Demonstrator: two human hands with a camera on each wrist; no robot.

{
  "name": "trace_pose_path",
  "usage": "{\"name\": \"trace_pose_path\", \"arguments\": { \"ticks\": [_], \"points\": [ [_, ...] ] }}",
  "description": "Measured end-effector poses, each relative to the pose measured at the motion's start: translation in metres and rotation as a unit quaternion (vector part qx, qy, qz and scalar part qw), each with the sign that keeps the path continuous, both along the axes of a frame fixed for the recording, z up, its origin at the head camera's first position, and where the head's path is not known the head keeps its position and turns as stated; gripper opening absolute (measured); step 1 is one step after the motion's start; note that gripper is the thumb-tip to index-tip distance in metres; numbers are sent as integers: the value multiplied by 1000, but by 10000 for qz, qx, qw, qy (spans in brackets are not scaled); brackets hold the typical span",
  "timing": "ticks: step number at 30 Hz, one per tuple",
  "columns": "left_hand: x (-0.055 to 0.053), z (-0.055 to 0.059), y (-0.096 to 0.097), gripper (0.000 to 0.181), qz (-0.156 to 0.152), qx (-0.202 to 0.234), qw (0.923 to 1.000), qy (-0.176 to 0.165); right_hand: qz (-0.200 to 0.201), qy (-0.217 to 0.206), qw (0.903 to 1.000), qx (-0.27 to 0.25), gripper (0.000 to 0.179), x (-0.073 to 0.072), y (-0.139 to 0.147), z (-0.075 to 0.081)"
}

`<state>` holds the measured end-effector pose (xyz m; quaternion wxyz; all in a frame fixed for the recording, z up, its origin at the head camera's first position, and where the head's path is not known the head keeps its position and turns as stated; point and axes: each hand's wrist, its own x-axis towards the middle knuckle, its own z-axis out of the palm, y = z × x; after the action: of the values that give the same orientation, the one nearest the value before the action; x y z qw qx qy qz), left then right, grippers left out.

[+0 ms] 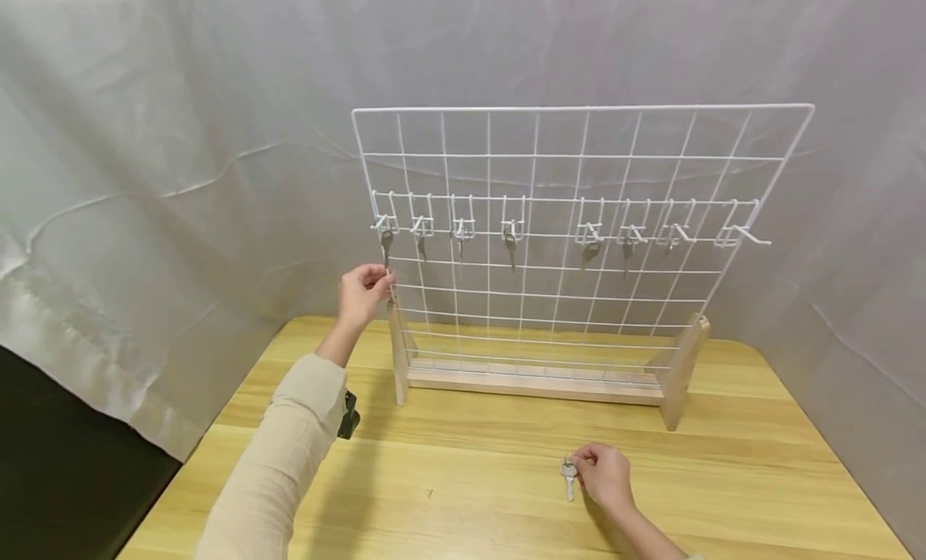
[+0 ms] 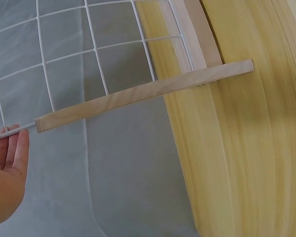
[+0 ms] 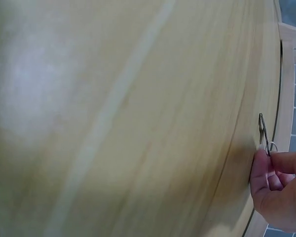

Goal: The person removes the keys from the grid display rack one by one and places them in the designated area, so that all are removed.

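A white wire grid (image 1: 535,154) stands upright in a pale wooden stand (image 1: 531,383). My left hand (image 1: 362,293) pinches the grid's left edge wire, just above the wooden side post (image 2: 138,93); the thumb is partly cut off in the left wrist view. Low over the table's front, my right hand (image 1: 606,473) pinches a silver key (image 1: 569,472) by its small ring (image 3: 273,146), with the blade pointing down in the head view. Whether there is more than one key on the ring, I cannot tell. Several keys (image 1: 510,247) hang from white hooks in a row across the grid.
The rightmost hook (image 1: 752,237) juts out with no key visible on it. Beneath everything lies a wood-grain table (image 1: 463,472). Grey cloth (image 1: 217,102) surrounds it at the back and sides. A black device (image 1: 350,417) shows at the left wrist.
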<state>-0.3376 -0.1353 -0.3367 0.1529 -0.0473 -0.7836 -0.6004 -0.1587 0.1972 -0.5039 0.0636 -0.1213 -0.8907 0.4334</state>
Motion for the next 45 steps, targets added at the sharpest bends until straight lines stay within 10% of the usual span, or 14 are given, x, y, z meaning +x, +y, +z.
{"name": "trace_pose_path", "arguments": {
  "ticks": [27,45],
  "points": [
    [2,-1,-1,19,-24,-3,10000,18,191,-297,9988,-327,6,-4,7,9],
    [2,1,-2,20,-93,-59,9999,-20,674,1406,9861,-574,24,-33,43,122]
  ]
}}
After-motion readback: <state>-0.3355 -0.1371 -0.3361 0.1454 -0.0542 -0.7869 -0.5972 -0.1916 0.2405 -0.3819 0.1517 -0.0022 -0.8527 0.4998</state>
